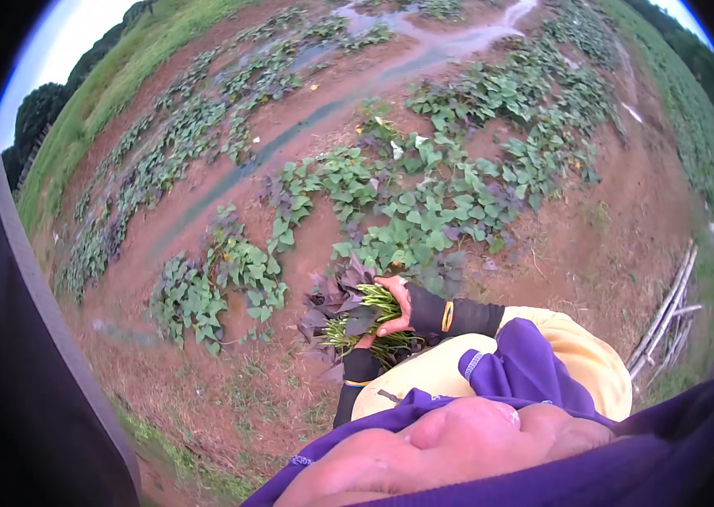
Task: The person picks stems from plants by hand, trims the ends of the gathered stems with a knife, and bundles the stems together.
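Observation:
A thick bunch of leafy stems [355, 317], with dark purple leaves and bright green cut ends, is held in front of my body. My right hand [397, 304] wraps over the stems from the right, its fingers curled round them. Underneath, on the near side, my left hand [365, 341] grips the same bunch; most of its fingers are hidden by stems and leaves. Dark sleeves cover both forearms, with a yellow band [448, 316] round the right one.
Low rows of heart-leaved vines [433, 220] spread ahead over reddish soil [314, 253]. A wet furrow [289, 135] runs between the rows. Pale sticks [667, 304] lie at the right. Grass [103, 93] borders the far left, and yellow clothing [572, 338] covers my legs.

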A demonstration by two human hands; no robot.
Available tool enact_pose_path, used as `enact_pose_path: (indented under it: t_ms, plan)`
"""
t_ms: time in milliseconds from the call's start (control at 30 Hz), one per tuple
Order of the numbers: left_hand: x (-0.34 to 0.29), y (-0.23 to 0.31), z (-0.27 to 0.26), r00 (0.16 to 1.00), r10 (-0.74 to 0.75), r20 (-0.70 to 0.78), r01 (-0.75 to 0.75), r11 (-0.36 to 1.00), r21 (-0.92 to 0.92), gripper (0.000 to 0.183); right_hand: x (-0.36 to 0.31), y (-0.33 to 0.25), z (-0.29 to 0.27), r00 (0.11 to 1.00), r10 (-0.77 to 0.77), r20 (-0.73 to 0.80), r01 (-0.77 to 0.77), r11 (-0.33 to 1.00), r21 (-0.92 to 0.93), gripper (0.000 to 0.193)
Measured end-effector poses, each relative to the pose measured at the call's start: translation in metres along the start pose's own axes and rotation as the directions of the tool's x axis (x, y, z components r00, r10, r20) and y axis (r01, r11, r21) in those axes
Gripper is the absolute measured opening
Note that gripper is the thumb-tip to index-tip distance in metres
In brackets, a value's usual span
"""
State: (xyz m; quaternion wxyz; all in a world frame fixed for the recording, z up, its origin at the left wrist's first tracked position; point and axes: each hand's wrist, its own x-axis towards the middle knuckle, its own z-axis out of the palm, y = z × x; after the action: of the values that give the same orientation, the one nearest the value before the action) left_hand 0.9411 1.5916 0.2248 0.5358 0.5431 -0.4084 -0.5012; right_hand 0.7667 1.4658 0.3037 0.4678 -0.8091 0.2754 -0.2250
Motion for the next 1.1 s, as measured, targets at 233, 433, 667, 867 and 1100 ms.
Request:
enact_pose_path:
  t_ms: [233, 433, 667, 867, 1100]
  plan:
    - [0.064, 0.038, 0.149, 0.943, -0.058, 0.327, 0.079, 0.996, -0.05, 0.035, -0.105, 0.012, -0.103, 0.896, 0.027, -0.444, -0.044, 0.999, -0.027, 0.138]
    - [0.11, 0.036, 0.31, 0.836, -0.105, 0.538, 0.148, 0.988, -0.037, 0.035, -0.208, 0.045, -0.226, 0.818, 0.079, -0.57, -0.155, 0.984, -0.086, 0.134]
    - [0.172, 0.037, 0.522, 0.67, -0.108, 0.735, 0.171, 0.985, -0.011, 0.036, -0.31, 0.089, -0.372, 0.731, 0.105, -0.674, -0.236, 0.966, -0.106, 0.135]
    - [0.225, 0.034, 0.692, 0.513, -0.104, 0.852, 0.161, 0.987, 0.023, 0.036, -0.372, 0.156, -0.477, 0.719, 0.094, -0.689, -0.182, 0.982, -0.056, 0.139]
    - [0.294, 0.026, 0.877, 0.286, -0.103, 0.953, 0.116, 0.991, 0.073, 0.037, -0.438, 0.221, -0.611, 0.511, 0.243, -0.824, -0.346, 0.936, 0.062, 0.121]
